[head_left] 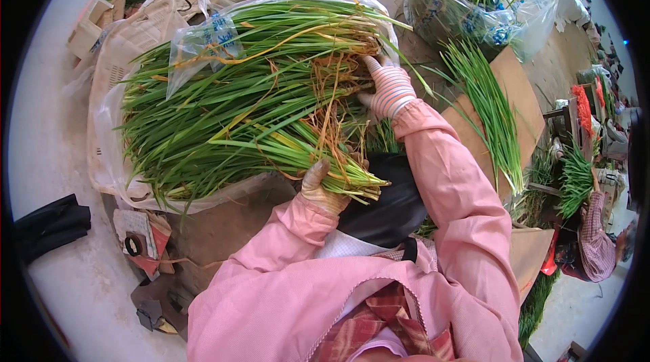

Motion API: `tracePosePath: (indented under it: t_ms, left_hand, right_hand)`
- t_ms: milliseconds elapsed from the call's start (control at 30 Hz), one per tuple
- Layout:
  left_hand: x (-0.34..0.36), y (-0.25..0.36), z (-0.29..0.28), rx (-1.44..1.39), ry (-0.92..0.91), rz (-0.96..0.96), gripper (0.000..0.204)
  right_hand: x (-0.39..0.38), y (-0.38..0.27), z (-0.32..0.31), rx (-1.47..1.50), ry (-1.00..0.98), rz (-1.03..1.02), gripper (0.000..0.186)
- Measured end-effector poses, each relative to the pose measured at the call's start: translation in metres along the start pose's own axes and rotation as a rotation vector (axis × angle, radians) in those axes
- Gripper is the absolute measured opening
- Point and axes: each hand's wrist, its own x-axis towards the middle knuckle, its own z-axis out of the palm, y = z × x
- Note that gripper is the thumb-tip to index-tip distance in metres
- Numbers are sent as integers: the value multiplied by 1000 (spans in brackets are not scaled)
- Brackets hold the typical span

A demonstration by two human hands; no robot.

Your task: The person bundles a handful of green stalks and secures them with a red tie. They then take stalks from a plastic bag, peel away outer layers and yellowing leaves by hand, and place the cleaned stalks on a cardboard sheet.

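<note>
Right of the crate (116,57), our left hand (321,190) and right hand (391,88) clasp the green stalks (223,101) by their ends.

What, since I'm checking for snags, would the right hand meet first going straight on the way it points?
The brownish stalk ends of the leafy green bundle, up and to the left; the right hand seems to touch them, though the contact is partly hidden.
</note>
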Motion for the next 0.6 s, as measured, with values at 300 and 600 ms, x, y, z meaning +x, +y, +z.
tracePosePath:
  t_ms: [300,600]
  left_hand:
    - [20,-6,-11,-101,160,61,48]
    - [13,-6,-2,71,-95,152,74]
  right_hand:
    - [16,-11,-11,-198,-75,-20,68]
    - [-92,-53,-28,-158,-182,-158,40]
